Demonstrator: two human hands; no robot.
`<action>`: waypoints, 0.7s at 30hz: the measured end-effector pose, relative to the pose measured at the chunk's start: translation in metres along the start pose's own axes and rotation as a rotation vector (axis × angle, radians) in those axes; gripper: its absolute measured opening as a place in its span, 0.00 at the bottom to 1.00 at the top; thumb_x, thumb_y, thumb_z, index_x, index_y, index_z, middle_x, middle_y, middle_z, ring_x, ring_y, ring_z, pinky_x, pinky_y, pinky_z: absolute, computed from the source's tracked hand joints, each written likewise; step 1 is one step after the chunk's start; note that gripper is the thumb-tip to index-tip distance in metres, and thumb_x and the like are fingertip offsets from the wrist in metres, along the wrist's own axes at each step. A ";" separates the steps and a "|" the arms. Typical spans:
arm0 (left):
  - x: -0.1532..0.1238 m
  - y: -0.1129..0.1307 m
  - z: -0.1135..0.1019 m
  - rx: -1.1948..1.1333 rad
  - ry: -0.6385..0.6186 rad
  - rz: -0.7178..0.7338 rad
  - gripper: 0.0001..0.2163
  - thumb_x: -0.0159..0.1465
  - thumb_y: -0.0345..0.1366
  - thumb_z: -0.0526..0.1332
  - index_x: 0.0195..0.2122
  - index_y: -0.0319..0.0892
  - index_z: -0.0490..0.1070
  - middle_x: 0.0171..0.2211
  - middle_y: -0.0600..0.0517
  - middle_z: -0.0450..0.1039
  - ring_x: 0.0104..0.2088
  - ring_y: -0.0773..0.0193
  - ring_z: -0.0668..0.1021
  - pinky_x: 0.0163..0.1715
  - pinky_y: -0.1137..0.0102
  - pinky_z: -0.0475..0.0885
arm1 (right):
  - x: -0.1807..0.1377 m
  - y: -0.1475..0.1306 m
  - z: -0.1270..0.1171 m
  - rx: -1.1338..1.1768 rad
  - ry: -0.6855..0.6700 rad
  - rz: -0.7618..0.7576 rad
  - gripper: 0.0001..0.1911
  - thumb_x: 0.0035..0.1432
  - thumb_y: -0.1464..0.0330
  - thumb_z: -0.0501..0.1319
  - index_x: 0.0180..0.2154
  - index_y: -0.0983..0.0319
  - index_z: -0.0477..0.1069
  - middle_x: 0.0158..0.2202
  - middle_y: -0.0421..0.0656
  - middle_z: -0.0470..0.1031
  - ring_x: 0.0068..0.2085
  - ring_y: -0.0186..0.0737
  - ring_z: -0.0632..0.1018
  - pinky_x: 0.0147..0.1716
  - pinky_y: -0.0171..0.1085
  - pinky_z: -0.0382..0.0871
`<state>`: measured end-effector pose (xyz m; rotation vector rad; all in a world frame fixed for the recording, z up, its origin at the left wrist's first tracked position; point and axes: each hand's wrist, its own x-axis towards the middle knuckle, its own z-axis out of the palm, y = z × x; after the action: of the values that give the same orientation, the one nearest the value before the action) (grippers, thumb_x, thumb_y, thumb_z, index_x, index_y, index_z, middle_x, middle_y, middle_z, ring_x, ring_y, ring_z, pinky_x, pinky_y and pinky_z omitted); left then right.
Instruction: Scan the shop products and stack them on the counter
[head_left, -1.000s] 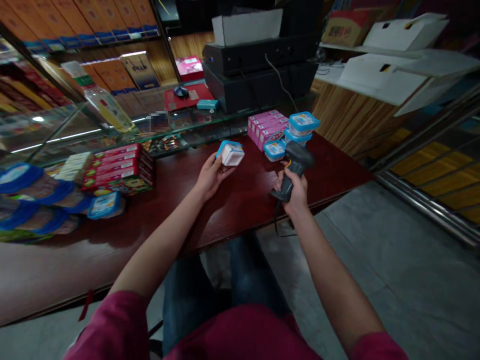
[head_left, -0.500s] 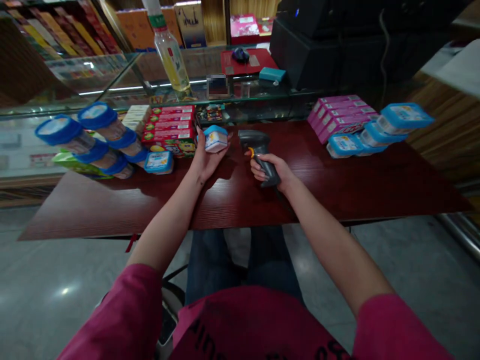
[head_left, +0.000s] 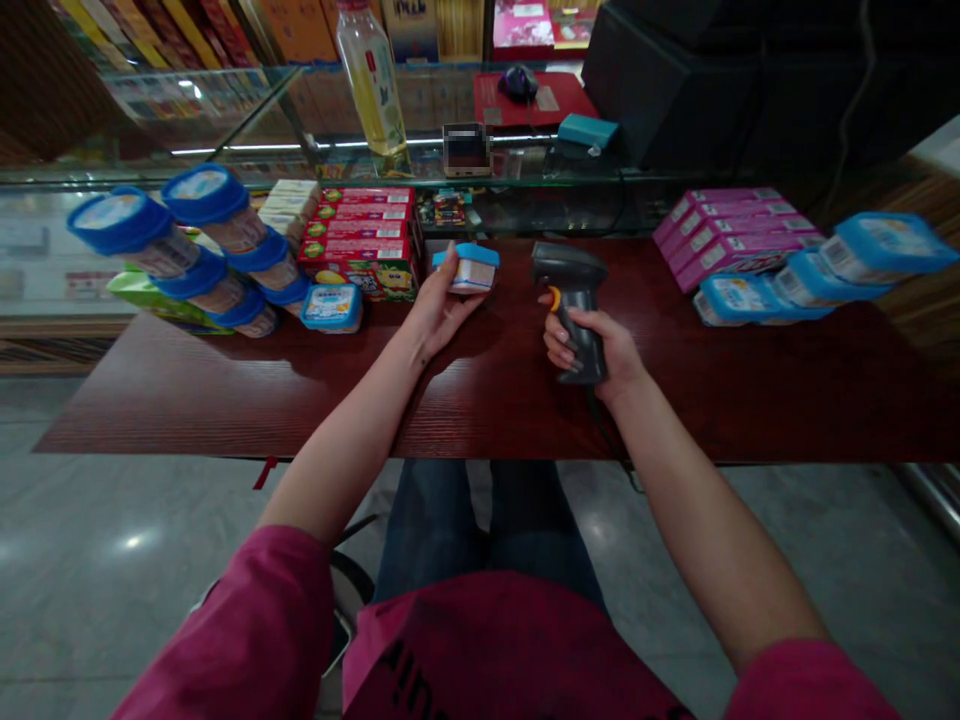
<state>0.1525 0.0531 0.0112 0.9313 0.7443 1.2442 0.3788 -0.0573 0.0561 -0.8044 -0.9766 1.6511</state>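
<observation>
My left hand [head_left: 439, 305] holds a small white tub with a blue lid [head_left: 469, 270] just above the dark red table [head_left: 480, 400], near its back edge. My right hand [head_left: 592, 345] is wrapped round the grip of a black barcode scanner [head_left: 571, 300], whose head points toward the tub. The two hands are about a hand's width apart at the table's middle. Left of my left hand lies one more blue-lidded tub [head_left: 331, 306] beside a stack of red boxes [head_left: 361, 240].
Blue-lidded jars [head_left: 199, 245] are piled at the left of the table. Pink boxes [head_left: 724, 235] and several blue-lidded tubs [head_left: 817, 265] sit at the right. Behind stands a glass counter [head_left: 300, 140] with a bottle [head_left: 371, 80], a computer mouse [head_left: 519, 82] and black equipment [head_left: 712, 80].
The view swung left, then steadied. My left hand carried the tub leftward toward the red boxes. My right hand lowered the scanner and drew it toward the table's middle.
</observation>
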 end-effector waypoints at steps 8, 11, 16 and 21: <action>-0.009 0.005 0.002 0.072 -0.014 0.023 0.26 0.75 0.62 0.56 0.60 0.48 0.76 0.56 0.45 0.83 0.64 0.47 0.81 0.61 0.55 0.82 | -0.001 0.001 0.001 -0.011 0.018 0.010 0.16 0.55 0.61 0.69 0.44 0.59 0.74 0.24 0.34 0.64 0.20 0.32 0.61 0.18 0.33 0.52; -0.016 0.014 0.011 0.070 -0.037 -0.012 0.29 0.76 0.63 0.54 0.63 0.46 0.73 0.58 0.43 0.83 0.64 0.45 0.82 0.62 0.53 0.82 | -0.001 0.003 0.001 -0.010 -0.003 0.001 0.17 0.55 0.60 0.69 0.45 0.59 0.75 0.24 0.34 0.65 0.20 0.31 0.61 0.18 0.33 0.52; -0.026 0.028 0.026 -0.164 0.036 -0.129 0.25 0.76 0.57 0.58 0.67 0.49 0.66 0.61 0.47 0.80 0.63 0.50 0.81 0.59 0.52 0.83 | -0.001 0.004 0.000 -0.024 -0.046 0.003 0.22 0.53 0.58 0.72 0.47 0.60 0.76 0.25 0.33 0.67 0.20 0.31 0.63 0.17 0.33 0.54; -0.026 0.027 0.028 -0.365 0.153 -0.218 0.26 0.79 0.59 0.51 0.62 0.45 0.73 0.50 0.45 0.83 0.59 0.53 0.85 0.56 0.63 0.84 | -0.003 0.005 0.003 -0.063 -0.026 -0.021 0.22 0.53 0.59 0.74 0.47 0.60 0.76 0.26 0.34 0.69 0.20 0.32 0.66 0.16 0.33 0.57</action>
<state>0.1604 0.0241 0.0472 0.4494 0.6878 1.2137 0.3750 -0.0617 0.0529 -0.8140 -1.0569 1.6231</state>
